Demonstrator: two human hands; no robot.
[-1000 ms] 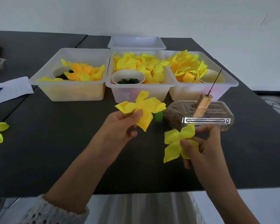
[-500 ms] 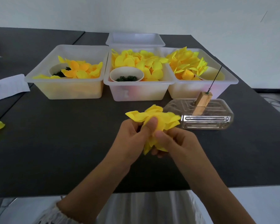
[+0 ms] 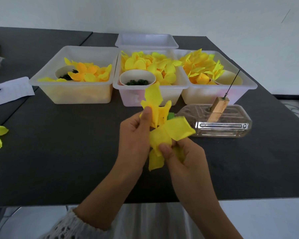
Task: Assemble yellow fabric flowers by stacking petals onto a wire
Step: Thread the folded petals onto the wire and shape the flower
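Head view, left hand [image 3: 134, 135] and right hand [image 3: 183, 156] pinching yellow petals [image 3: 162, 133], long axis near-vertical

Head-worn wide-angle view, looking forward and down across a dark table [image 3: 59, 161].

There is only this one camera, so no second view shares the scene. It sits above the table's near edge and faces the far white wall, tilted down. Taking the middle bin [image 3: 150, 94] as landmark: it lies near the picture's centre, at mid distance from the lens. Nearer than the bin, close under the camera, are both forearms and hands. Left and right of it stand two more bins; beyond it the table runs to the wall. Straight lines bow toward the picture's edges.
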